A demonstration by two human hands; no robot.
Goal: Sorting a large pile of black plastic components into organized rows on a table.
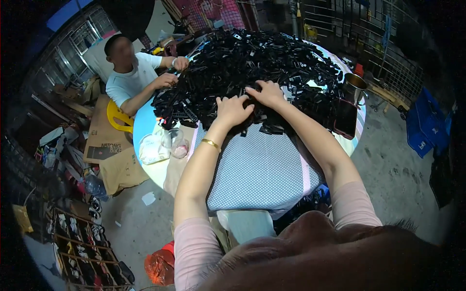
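A big heap of small black plastic pieces [233, 63] covers much of the round table [359, 131]. Into its near edge reach both my hands, close beside each other. My left hand [234, 112], with a gold bracelet on its wrist, lies palm down on the pieces with its fingers spread. Slightly farther and to the right, my right hand [268, 94] rests on the heap, thumb and fingers apart. I see nothing gripped in either hand, though the fingertips are partly hidden among the pieces. Several loose pieces lie near me on the dotted grey-blue cloth [262, 165].
Across at the left, a person [128, 72] handles pieces at the heap, beside a yellow chair [118, 116]. A metal cup [355, 83] and a dark phone-like slab [345, 119] stand at the table's right. Plastic bags [154, 148] and a clear cup [172, 138] lie left.
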